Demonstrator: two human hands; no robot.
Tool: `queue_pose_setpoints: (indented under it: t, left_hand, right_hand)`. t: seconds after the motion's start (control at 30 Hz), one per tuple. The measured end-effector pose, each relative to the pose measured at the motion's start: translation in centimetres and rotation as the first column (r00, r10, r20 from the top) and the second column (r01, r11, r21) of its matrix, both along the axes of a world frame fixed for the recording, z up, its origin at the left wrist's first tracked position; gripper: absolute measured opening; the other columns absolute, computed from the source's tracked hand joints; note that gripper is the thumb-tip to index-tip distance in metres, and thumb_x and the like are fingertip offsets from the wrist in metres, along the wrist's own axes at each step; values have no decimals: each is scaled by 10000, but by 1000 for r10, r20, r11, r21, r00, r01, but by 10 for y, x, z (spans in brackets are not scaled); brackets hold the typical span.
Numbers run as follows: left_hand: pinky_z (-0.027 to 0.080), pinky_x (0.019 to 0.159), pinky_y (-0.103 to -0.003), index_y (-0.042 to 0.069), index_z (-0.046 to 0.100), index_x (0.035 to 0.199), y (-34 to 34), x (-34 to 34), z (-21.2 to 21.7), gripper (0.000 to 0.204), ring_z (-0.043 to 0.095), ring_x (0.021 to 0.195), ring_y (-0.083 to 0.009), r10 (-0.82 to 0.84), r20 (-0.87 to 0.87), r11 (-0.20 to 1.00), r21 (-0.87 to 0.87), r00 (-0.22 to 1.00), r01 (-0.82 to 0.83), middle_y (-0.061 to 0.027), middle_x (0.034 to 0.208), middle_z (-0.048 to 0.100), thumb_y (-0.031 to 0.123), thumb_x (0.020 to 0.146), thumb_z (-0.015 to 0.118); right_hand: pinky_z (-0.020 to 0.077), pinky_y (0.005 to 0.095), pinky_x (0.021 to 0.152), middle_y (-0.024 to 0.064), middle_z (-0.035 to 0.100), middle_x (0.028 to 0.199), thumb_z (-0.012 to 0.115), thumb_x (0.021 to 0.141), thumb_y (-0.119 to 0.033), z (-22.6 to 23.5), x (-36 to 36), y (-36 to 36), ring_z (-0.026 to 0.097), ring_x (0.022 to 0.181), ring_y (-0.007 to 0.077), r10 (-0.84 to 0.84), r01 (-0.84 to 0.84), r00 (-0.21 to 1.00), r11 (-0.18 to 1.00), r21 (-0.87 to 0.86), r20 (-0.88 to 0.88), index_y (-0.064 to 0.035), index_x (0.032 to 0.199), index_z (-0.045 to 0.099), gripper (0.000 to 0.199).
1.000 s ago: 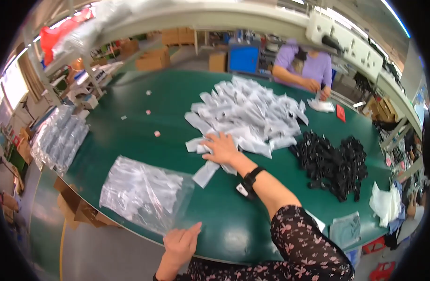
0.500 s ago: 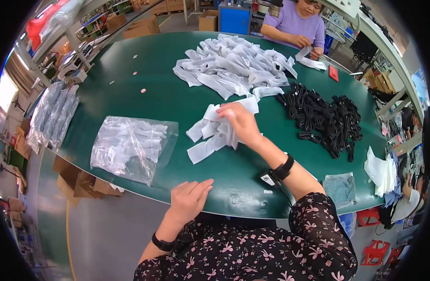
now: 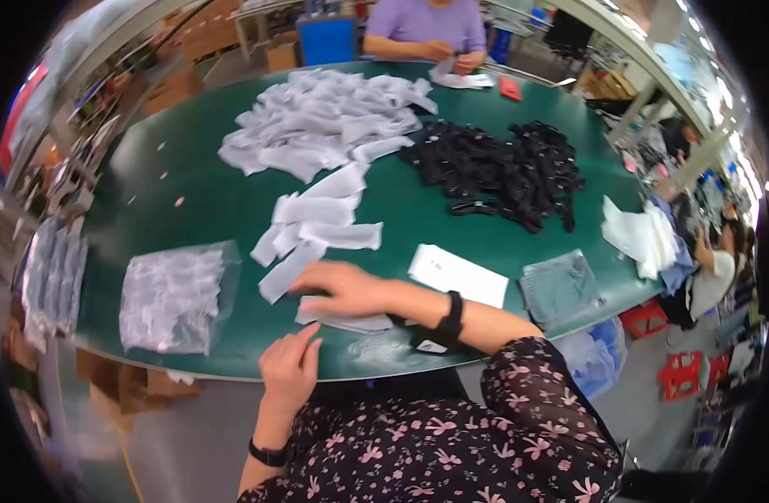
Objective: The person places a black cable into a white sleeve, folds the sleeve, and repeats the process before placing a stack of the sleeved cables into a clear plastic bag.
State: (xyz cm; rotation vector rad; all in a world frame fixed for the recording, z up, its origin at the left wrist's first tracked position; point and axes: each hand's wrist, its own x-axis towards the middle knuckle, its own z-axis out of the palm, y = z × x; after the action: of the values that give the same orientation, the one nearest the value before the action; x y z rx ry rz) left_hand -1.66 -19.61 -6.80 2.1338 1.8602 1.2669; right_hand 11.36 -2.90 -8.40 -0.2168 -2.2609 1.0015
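Observation:
My right hand (image 3: 344, 289) reaches over the near part of the table, its fingers blurred and pointing left. Just below it lies a flat white pouch (image 3: 351, 323), partly covered by the hand; whether the fingers grip it is unclear. My left hand (image 3: 289, 366) is at the table's near edge, fingers loosely stretched toward that pouch, with nothing seen in it. Beyond the right hand, several white pouches (image 3: 321, 211) overlap in a loose row. The nearest of them, a slanted pouch (image 3: 288, 270), reaches the right fingertips.
Farther back rises a large heap of white pouches (image 3: 326, 117), with bundled black cables (image 3: 506, 168) to its right. A clear bag of pouches (image 3: 170, 298) lies left. To the right are a white sheet (image 3: 460, 275) and a teal packet (image 3: 559, 287). A co-worker (image 3: 426, 33) sits opposite.
My right hand has come back from the loose pouches toward the near edge, and a pouch now lies under it. The view has turned right, uncovering the white sheet. My left hand stays near the edge.

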Motion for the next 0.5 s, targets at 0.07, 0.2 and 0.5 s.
queue_pose_setpoints:
  t: [0.07, 0.2, 0.5]
  left_hand:
    - [461, 577, -371, 44, 695, 995, 3, 1, -1, 235, 571, 610, -252, 31, -19, 1000, 2, 999, -31, -84, 704, 603, -8, 767, 709]
    - [495, 731, -402, 44, 681, 1039, 18, 3, 0, 312, 602, 850, -308, -101, -122, 994, 34, 987, 105, -106, 894, 625, 45, 734, 749]
    - [456, 888, -494, 67, 601, 1227, 44, 3, -26, 493, 571, 988, -337, -168, -263, 974, -194, 950, 119, -117, 1016, 583, 96, 752, 728]
  right_hand:
    - [494, 412, 757, 124, 628, 951, 720, 820, -249, -3, 10, 20, 610, 886, 323, -276, 262, 955, 957, 126, 107, -48, 941, 662, 242]
    - [491, 435, 729, 139, 607, 910, 758, 745, -223, -14, 32, 54, 604, 857, 312, -677, 472, 720, 638, 608, 151, -51, 886, 656, 244]
    - [490, 382, 709, 127, 626, 918, 675, 827, -203, -39, 38, 58, 601, 796, 267, -541, 480, 707, 840, 252, 455, -14, 1058, 598, 308]
